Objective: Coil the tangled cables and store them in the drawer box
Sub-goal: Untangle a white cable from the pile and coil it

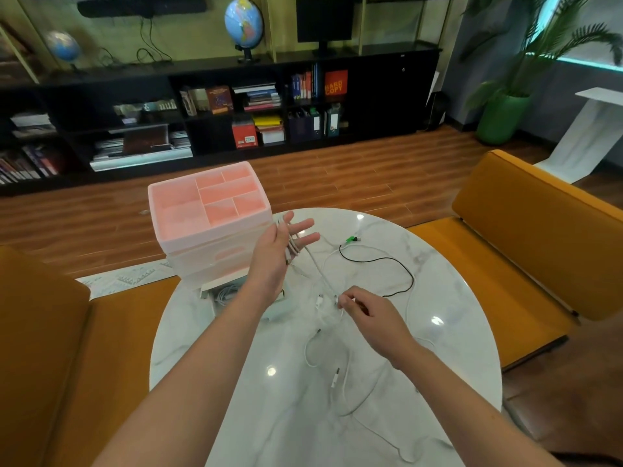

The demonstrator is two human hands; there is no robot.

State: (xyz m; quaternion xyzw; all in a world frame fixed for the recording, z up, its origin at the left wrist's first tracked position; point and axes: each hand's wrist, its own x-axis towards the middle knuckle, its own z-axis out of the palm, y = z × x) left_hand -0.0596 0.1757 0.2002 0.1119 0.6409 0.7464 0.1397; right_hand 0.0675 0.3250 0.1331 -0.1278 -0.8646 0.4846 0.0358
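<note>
A white cable (318,269) is looped several times around my raised left hand (279,251), whose fingers are spread above the table. My right hand (367,315) pinches the same cable near its plug, lower and to the right. More white cables (347,375) lie tangled on the round white marble table (448,332). A black cable (394,264) with a green plug (352,239) lies at the far side. The pink-and-white drawer box (209,214) stands at the table's left rear; its bottom drawer (222,293) is pulled out with a coiled white cable inside.
Orange sofas (526,237) flank the table on the right and left. A black bookshelf (215,106) with books and globes lines the far wall. A potted palm (505,109) and a white stand (586,136) are at the back right.
</note>
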